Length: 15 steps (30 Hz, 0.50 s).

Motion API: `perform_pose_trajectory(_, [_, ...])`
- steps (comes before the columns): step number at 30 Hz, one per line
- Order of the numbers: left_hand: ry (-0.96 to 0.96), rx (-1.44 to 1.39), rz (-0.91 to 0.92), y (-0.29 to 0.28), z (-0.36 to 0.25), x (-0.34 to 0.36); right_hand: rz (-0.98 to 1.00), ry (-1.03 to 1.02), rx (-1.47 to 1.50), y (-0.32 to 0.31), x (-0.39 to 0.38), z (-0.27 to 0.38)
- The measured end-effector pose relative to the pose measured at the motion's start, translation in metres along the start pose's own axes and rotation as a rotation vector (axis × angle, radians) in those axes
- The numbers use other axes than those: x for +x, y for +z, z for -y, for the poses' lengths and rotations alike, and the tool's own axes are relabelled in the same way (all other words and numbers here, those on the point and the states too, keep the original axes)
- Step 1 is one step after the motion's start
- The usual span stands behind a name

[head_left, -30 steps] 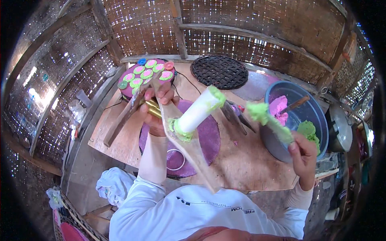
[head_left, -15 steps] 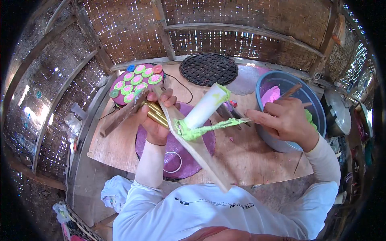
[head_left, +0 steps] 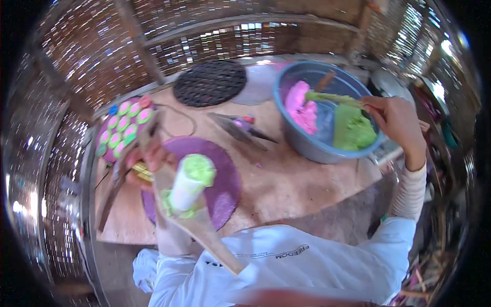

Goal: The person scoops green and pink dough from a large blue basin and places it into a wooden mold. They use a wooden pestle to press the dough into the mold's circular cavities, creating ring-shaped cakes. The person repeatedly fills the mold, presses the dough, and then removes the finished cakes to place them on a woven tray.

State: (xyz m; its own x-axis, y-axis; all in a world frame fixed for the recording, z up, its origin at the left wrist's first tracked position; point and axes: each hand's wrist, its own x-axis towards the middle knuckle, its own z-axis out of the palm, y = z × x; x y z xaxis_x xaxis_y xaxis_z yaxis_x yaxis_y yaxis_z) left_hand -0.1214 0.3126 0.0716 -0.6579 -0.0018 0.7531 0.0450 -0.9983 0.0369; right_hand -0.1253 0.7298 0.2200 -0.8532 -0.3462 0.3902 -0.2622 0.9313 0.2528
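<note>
My left hand (head_left: pixel 148 165) grips a long wooden paddle (head_left: pixel 202 230) with a white cylinder (head_left: pixel 188 185) on it, topped and ringed at its base with green dough. It hovers over a round purple mat (head_left: pixel 227 184). My right hand (head_left: pixel 395 118) reaches to the right and holds a flat stick (head_left: pixel 332 97) smeared with green dough over a blue bowl (head_left: pixel 302 140). The bowl holds a pink lump (head_left: pixel 302 110) and a green lump (head_left: pixel 353 130).
A round tray (head_left: pixel 123 134) of several pink and green pieces sits at the left on the wooden table (head_left: pixel 286 179). A black woven round mat (head_left: pixel 209 83) lies at the back. Sticks and tools (head_left: pixel 238 130) lie mid-table. Woven walls surround the table.
My right hand has moved from the cylinder back to the blue bowl with the stick. The view has shifted, and the paddle with the cylinder sits lower and more to the left.
</note>
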Motion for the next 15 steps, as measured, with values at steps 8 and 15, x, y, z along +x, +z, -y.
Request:
perform_pose_trajectory(8, [-0.024,-0.011,0.119,-0.011,0.028,0.030,0.340,0.318,-0.476,0.154,-0.040,-0.106])
perform_pose_trajectory(15, [-0.119,0.190,0.237,0.002,0.040,0.041,0.067,0.035,0.261,0.141,0.000,0.009])
